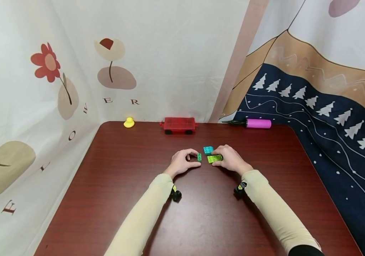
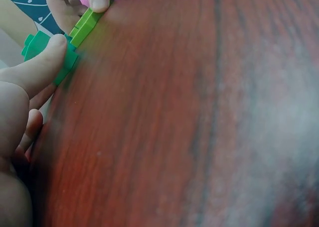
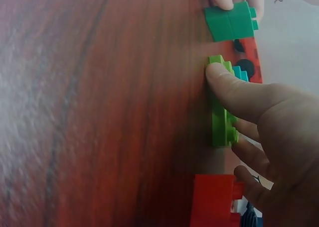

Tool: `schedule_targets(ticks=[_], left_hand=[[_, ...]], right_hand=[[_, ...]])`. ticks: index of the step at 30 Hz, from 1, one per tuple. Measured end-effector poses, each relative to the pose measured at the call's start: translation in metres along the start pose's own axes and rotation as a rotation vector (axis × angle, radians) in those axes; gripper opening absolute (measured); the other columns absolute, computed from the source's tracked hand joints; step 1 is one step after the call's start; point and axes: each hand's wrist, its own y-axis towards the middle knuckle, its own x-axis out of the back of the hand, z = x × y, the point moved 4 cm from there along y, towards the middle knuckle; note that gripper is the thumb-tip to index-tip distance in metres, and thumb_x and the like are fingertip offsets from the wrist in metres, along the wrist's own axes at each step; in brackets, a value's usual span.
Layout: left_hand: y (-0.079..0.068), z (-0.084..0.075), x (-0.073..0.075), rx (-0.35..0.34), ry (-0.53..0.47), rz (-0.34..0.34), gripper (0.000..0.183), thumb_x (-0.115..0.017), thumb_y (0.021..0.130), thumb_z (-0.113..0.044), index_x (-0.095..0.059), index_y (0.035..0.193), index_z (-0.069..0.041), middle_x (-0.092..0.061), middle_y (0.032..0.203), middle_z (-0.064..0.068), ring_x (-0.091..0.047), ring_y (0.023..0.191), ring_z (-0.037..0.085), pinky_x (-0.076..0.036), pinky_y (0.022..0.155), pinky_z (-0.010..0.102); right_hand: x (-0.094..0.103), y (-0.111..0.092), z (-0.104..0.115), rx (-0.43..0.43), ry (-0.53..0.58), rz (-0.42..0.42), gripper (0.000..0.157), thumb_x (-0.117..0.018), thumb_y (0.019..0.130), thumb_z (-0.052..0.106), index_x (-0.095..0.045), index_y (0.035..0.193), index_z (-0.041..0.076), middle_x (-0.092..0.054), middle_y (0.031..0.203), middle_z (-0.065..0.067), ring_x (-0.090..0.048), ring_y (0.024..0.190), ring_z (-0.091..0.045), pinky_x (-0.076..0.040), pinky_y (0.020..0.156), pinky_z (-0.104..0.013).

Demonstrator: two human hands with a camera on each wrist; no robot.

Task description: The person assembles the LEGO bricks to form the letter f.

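Note:
Near the far middle of the table my left hand [image 1: 181, 161] pinches a small green toy brick [image 1: 199, 156] between thumb and fingers. The thumb presses the green brick's [image 2: 37, 48] near side in the left wrist view. To its right, my right hand [image 1: 232, 159] grips a longer lime-green brick [image 1: 213, 159], with the thumb along its near side in the right wrist view. A teal brick [image 1: 208, 150] sits just behind the lime one. A red brick [image 3: 213, 201] lies by the right hand's lower fingers; the hand hides it from the head view. A small gap separates the green and lime bricks.
A red toy wagon [image 1: 179, 124] with black wheels stands at the table's [image 1: 201, 220] back edge. To its left sits a yellow rubber duck [image 1: 129, 122]. At the back right lies a magenta cylinder [image 1: 258, 123] with a black pointed end. Printed cloth hangs behind.

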Motion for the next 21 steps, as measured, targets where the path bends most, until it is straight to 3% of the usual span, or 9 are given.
schedule_targets(ticks=[11,21], left_hand=[[-0.0032,-0.0006,0.0004,-0.011,-0.019,0.001,0.037,-0.088,0.085,-0.043,-0.075,0.118,-0.031,-0.073,0.106,-0.014,-0.055,0.085,0.012,-0.044,0.077,0.033],[-0.0012,0.0014,-0.0008,-0.003,0.009,-0.003,0.038,-0.088,0.085,-0.046,-0.075,0.119,-0.033,-0.072,0.106,-0.017,-0.055,0.086,0.010,-0.043,0.078,0.033]], right_hand=[[-0.0060,0.0016,0.0005,-0.011,0.042,0.023,0.040,-0.084,0.092,0.033,-0.078,0.126,0.013,-0.070,0.117,-0.007,-0.060,0.110,-0.026,-0.049,0.100,-0.049],[-0.0018,0.0011,-0.0011,0.012,0.137,-0.017,0.036,-0.084,0.092,0.030,-0.078,0.123,0.013,-0.069,0.117,-0.006,-0.064,0.108,-0.024,-0.053,0.098,-0.047]])
